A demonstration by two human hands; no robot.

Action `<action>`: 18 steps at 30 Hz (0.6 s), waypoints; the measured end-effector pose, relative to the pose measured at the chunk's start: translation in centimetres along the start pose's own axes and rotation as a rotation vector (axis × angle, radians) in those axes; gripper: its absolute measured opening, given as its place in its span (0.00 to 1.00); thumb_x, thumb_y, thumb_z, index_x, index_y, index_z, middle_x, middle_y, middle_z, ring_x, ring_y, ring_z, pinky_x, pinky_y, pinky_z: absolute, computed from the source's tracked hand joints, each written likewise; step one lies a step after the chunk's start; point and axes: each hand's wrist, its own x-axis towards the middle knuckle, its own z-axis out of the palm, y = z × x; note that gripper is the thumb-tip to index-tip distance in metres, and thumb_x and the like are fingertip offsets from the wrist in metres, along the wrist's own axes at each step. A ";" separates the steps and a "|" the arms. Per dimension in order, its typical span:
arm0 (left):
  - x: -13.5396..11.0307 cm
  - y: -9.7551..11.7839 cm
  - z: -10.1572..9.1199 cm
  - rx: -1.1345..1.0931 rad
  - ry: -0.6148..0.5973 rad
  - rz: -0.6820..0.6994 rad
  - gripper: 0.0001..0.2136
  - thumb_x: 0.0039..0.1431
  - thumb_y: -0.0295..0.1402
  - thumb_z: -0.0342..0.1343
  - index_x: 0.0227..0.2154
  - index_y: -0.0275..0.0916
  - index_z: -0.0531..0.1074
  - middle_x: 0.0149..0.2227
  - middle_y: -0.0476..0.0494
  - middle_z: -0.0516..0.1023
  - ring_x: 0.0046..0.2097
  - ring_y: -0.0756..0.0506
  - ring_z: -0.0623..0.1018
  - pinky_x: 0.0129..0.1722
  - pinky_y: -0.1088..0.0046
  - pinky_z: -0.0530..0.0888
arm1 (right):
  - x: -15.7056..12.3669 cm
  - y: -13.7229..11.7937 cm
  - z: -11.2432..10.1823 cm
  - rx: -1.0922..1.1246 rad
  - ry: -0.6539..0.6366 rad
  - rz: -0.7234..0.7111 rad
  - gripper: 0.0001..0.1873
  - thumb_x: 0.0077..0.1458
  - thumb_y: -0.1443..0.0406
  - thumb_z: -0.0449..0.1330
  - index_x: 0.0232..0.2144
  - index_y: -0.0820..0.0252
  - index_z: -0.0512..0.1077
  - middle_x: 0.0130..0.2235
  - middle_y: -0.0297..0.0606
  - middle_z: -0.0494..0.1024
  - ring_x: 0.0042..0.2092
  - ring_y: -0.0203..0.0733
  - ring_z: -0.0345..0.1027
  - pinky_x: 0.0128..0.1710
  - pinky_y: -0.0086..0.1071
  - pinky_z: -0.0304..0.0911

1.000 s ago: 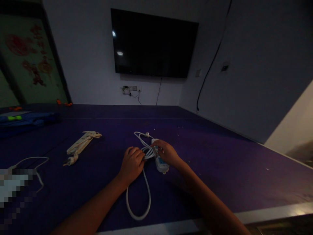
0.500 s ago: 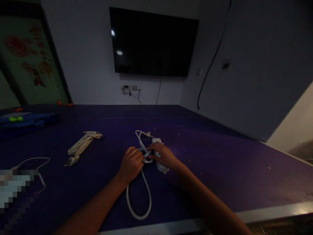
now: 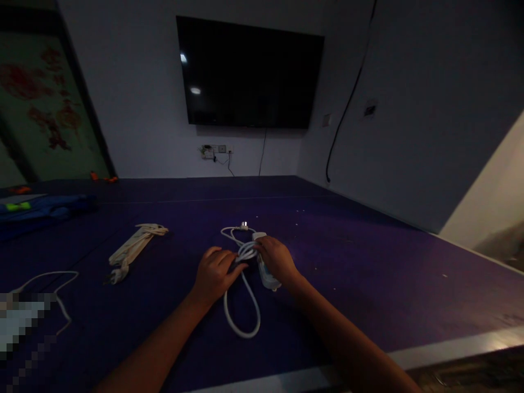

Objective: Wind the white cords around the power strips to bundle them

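Note:
A white power strip (image 3: pixel 269 279) lies on the purple surface, partly covered by my right hand (image 3: pixel 277 258). Its white power cord (image 3: pixel 248 250) is gathered in several loops beside the strip. My right hand's fingers are closed on the right end of these loops. From the other side, my left hand (image 3: pixel 216 273) grips the loops between fingers and thumb. One longer cord loop (image 3: pixel 244 334) hangs out toward me, resting on the surface. Beyond the hands lies the cord's plug (image 3: pixel 244 225), with its pins catching light.
To the left lies a second white power strip (image 3: pixel 130 246) with its cord wrapped around it. A thin white cable (image 3: pixel 61 273) runs by a blurred-out item at the left edge. Blue cloth (image 3: pixel 61 207) lies farther back. A television (image 3: pixel 249 73) hangs on the wall.
The long loop nearest me has drawn in, shorter and slightly right. The gathered loops look tighter together, and my left thumb now extends beneath them. The view has shifted slightly.

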 end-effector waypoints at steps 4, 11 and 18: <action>0.0 0.3 0.1 0.031 0.003 0.008 0.11 0.59 0.34 0.50 0.23 0.38 0.70 0.23 0.47 0.73 0.30 0.49 0.72 0.41 0.68 0.69 | 0.2 0.8 -0.1 0.119 0.130 0.190 0.13 0.60 0.65 0.50 0.35 0.62 0.73 0.36 0.43 0.78 0.38 0.41 0.71 0.38 0.30 0.61; 0.3 0.5 -0.1 0.006 0.159 0.114 0.07 0.57 0.30 0.52 0.23 0.38 0.67 0.23 0.48 0.72 0.29 0.49 0.71 0.38 0.70 0.71 | 0.2 1.0 0.5 0.178 0.226 0.383 0.21 0.58 0.59 0.47 0.24 0.64 0.74 0.24 0.41 0.76 0.24 0.37 0.67 0.23 0.27 0.53; 0.2 0.9 -0.2 -0.041 0.272 0.179 0.04 0.55 0.27 0.54 0.25 0.37 0.68 0.25 0.47 0.73 0.29 0.50 0.72 0.37 0.69 0.74 | 0.0 1.7 0.6 0.330 0.218 0.605 0.25 0.55 0.56 0.49 0.13 0.64 0.69 0.13 0.36 0.68 0.16 0.34 0.61 0.16 0.24 0.48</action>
